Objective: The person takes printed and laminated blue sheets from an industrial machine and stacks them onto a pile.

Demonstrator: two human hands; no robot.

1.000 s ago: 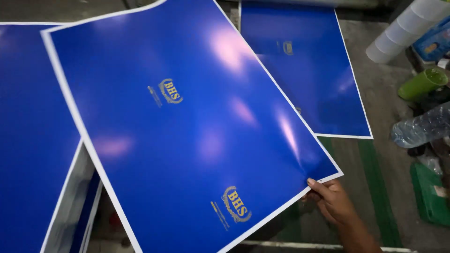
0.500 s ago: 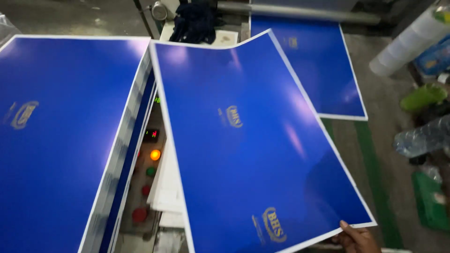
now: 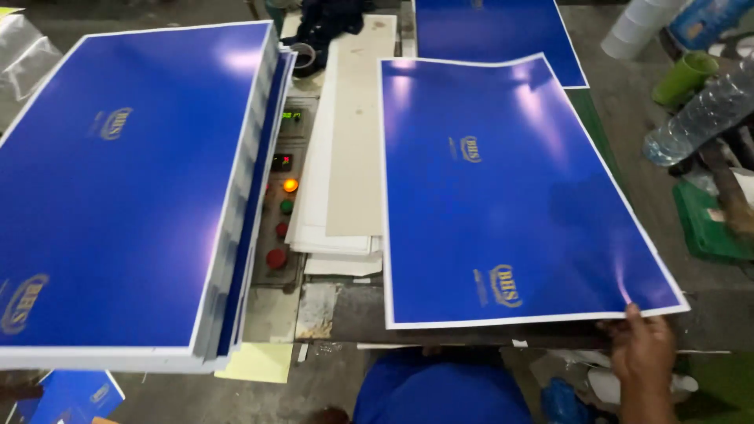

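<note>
Grey, worn worktop [image 3: 628,157] fills the scene, cluttered with printing stock and a machine's control panel [image 3: 283,212] whose orange lamp is lit among green and red buttons. On the left stands a tall stack of glossy blue sheets [image 3: 126,188], white-bordered, each carrying a small gold emblem. Between the stack and the centre lies a pile of plain white and beige boards [image 3: 353,133].

At centre right a single blue printed sheet [image 3: 510,188] lies nearly flat, slightly askew, its far corner overlapping another blue sheet [image 3: 495,31] farther back. The right hand [image 3: 640,349] pinches the near right corner of the single sheet, fingers closed on the white border (the thumb seems to sit underneath, though the angle hides it). The left hand is out of view.

Along the right edge sit a clear plastic bottle [image 3: 699,110] on its side, a green cup [image 3: 683,78] and a roll of white cups [image 3: 636,27]. Below, blue clothing [image 3: 432,392] shows.
</note>
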